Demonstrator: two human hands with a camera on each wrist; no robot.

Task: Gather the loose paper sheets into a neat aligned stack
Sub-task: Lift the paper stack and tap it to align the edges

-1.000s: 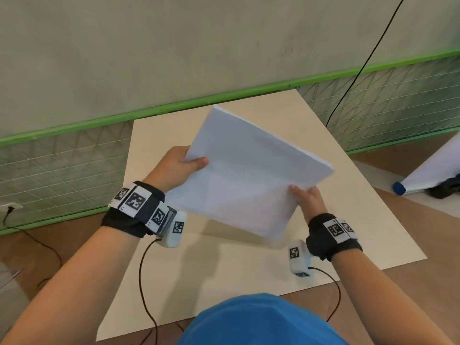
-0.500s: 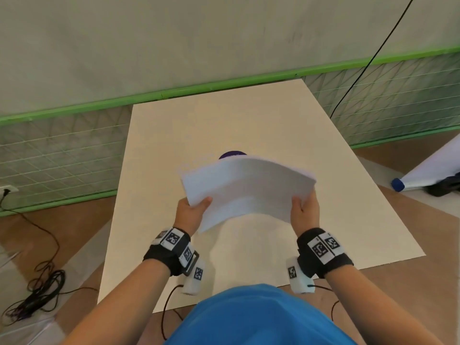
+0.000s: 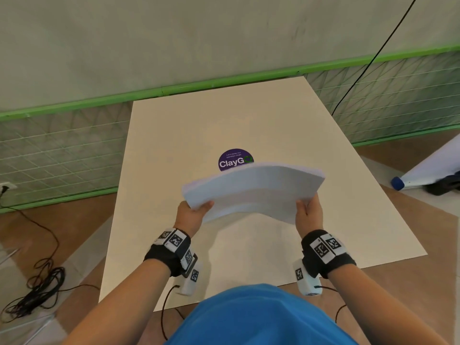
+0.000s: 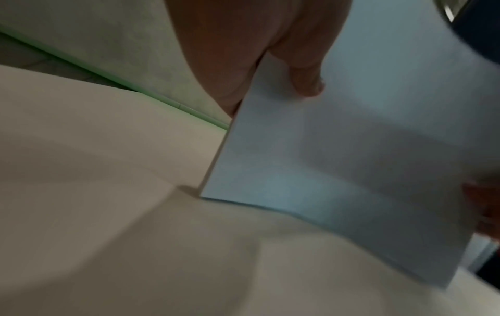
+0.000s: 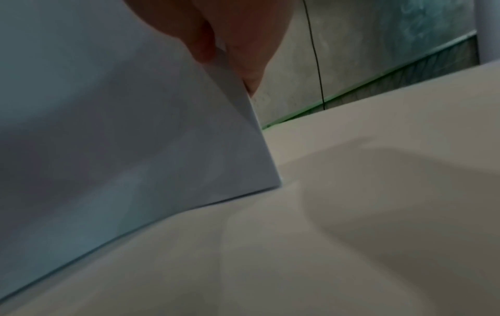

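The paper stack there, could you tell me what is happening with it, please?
A person holds the paper stack in both hands over the beige tabletop. The left hand grips its left edge and the right hand its right edge. The stack's lower edge appears to rest on the tabletop. A purple ClayGo sticker shows behind it.

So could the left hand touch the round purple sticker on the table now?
Probably not yet: the left hand grips the white paper stack, which overhangs the round purple sticker. It would have to let go first.
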